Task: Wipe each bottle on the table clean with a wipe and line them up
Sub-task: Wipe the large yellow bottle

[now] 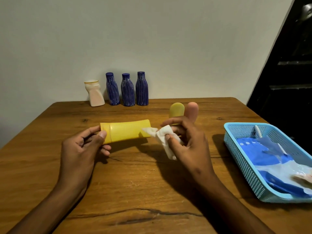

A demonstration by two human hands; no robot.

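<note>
A person's left hand (81, 146) grips the capped end of a yellow bottle (125, 130) held sideways just above the wooden surface (135, 183), as the right hand (184, 139) pinches a crumpled white wipe (164, 137) against its far end. The smooth, rigid plastic looks light and likely slippery when damp; its end offers the surest hold.

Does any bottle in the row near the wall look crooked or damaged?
Yes. The white bottle at the left end of the row leans sideways and its body looks bent, while the three blue bottles beside it stand almost straight. I see no spill on the table.
</note>
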